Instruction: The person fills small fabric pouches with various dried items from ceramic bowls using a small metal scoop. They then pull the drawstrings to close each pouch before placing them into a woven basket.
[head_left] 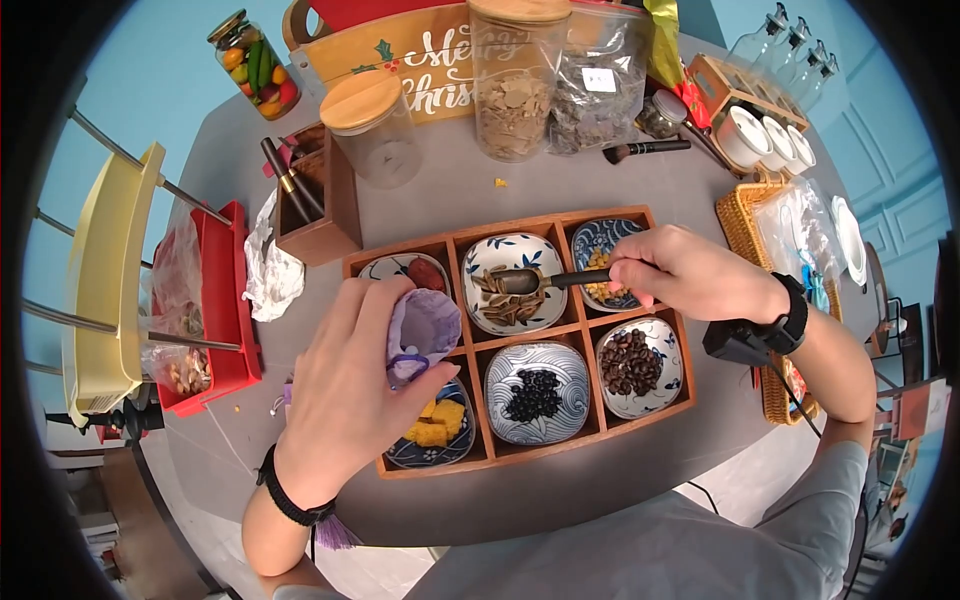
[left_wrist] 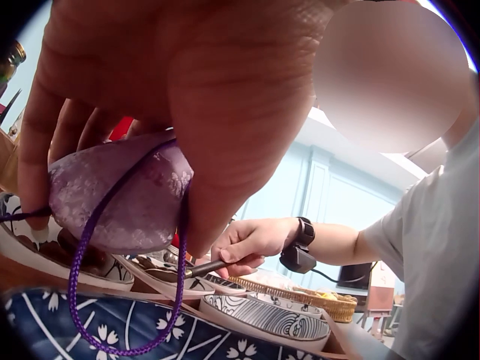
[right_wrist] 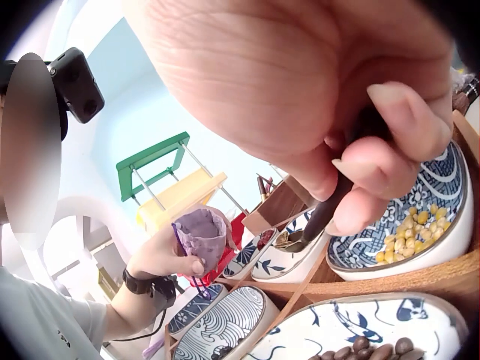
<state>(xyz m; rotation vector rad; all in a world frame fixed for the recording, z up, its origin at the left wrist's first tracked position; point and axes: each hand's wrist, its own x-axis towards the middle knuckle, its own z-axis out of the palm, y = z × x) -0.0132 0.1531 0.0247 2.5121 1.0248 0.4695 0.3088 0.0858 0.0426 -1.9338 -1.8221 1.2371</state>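
My left hand [head_left: 340,390] holds a purple drawstring pouch [head_left: 432,325] with its mouth open, above the left side of a wooden compartment tray [head_left: 540,451]. A purple cord [left_wrist: 77,277] loops down from the pouch in the left wrist view. My right hand [head_left: 695,270] grips the dark handle of a small scoop [head_left: 575,279]. The scoop's head is among brown, slender dried pieces [head_left: 510,308] in the leaf-patterned dish [head_left: 500,250] at the tray's back middle. Yellow kernels [right_wrist: 420,234] lie in the blue dish [right_wrist: 360,251] below my right fingers.
Other dishes hold dark brown beans [head_left: 632,362], small black grains [head_left: 535,395], yellow chunks [head_left: 436,425] and a red dried fruit [head_left: 426,274]. Glass jars [head_left: 375,140] stand behind the tray. A wooden box [head_left: 325,215] and red bin [head_left: 235,290] are left, a wicker basket [head_left: 735,215] right.
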